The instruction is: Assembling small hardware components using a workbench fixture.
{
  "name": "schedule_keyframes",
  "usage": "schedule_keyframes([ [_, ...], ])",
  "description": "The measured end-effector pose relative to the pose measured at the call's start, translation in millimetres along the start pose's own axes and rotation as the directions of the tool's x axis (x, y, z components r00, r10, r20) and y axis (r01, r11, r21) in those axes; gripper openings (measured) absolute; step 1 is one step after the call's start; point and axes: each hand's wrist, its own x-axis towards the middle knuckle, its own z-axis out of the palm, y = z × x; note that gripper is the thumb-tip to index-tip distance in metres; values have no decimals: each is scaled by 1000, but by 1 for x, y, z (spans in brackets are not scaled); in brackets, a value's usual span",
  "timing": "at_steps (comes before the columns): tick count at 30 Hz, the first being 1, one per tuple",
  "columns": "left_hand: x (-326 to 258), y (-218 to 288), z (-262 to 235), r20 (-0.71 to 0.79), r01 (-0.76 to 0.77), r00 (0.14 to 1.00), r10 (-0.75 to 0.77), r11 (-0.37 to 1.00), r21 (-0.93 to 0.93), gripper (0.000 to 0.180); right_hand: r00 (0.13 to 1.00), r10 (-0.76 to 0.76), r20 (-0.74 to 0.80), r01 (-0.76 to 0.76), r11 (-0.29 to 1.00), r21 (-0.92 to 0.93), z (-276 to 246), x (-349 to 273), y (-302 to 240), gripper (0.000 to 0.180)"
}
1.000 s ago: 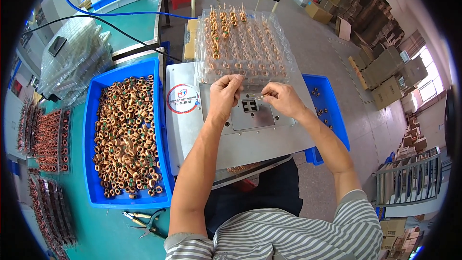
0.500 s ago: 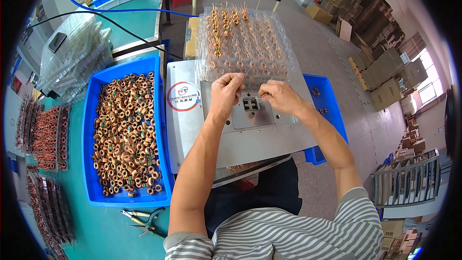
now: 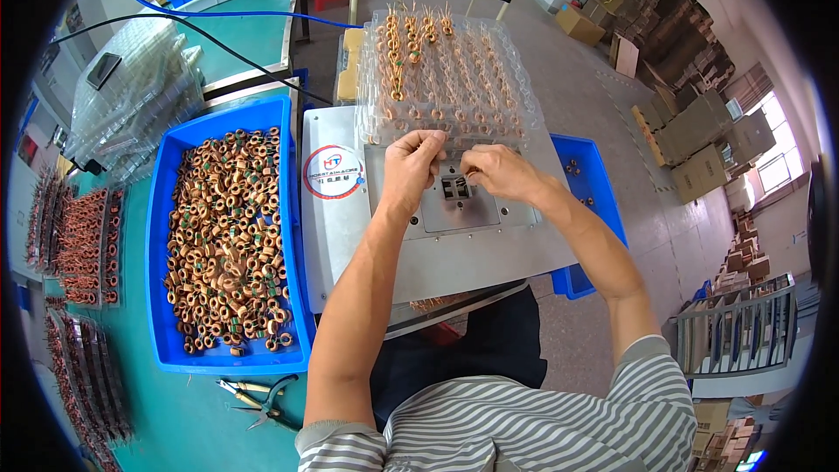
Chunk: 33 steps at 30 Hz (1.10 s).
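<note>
Two bare hands meet over a grey metal machine top [image 3: 476,267]. The right hand [image 3: 502,177] bends over the slotted opening [image 3: 455,189] toward its far edge, fingers drawn together, apparently to work small pieces precisely; what they pinch is too small to tell. The left hand [image 3: 414,168], just beside it, has thumb and fingers pressed together, perhaps kept close to assist; anything between them is hidden. Clear trays [image 3: 374,127] rest stacked along the machine top's far edge, their pockets seemingly meant to keep copper coils [image 3: 412,45] upright and apart. Past its left edge, on the green tabletop [image 3: 183,419], a blue bin [image 3: 157,245] holds loose ring coils [image 3: 227,245], probably for easy reach. Pliers [image 3: 273,392] lie by the bin's near edge.
</note>
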Motion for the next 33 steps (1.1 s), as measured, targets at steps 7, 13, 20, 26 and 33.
schedule_keyframes([
  [7, 1, 0, 0, 9, -6, 1000, 6, 1000, 1, 19, 996, -14, 91, 17, 1000, -26, -6, 7, 1, 11],
  [13, 4, -4, -2, 11, -2, 1000, 2, 1000, 2, 19, 991, -14, 132, 19, 999, -41, -6, 15, 0, 12],
  [20, 2, -3, 0, 1, 0, 1000, 0, 1000, 10, 19, 986, -14, 167, 21, 999, -45, 0, 17, 3, 11],
  [26, 4, -7, 0, 3, -4, 1000, 4, 1000, 18, 19, 991, -80, 103, 89, 993, -81, 37, 11, 12, 13],
  [33, 5, -9, 2, -18, -11, 1000, 12, 1000, 23, 19, 992, -123, 19, 124, 973, -196, 46, 7, 8, 13],
])
